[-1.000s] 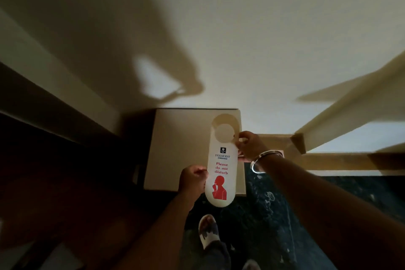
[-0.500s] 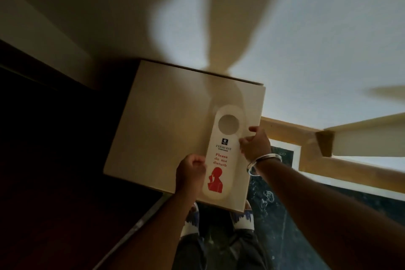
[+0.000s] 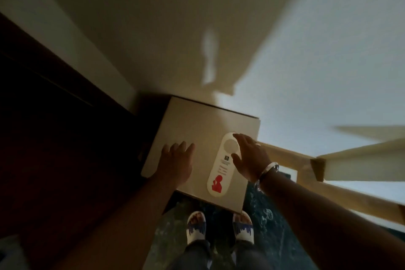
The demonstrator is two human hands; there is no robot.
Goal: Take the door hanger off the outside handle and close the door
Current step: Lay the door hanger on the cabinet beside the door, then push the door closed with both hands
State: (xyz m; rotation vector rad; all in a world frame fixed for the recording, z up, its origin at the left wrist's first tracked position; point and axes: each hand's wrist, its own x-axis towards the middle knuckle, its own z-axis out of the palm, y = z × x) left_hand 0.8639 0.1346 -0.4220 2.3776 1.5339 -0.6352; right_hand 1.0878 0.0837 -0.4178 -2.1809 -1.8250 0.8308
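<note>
Both hands have let go of the door hanger since half a second ago, when each pinched an edge of it; it now lies flat, printed side up, on the pale square tabletop, toward its right side. Left hand rests open and empty on the top beside the card, while the right hand, fingers spread and empty, is over the card's hole end, contact not discernible. Removal from the handle is judged complete; no door or handle is in view, so closing remains unverified.
</note>
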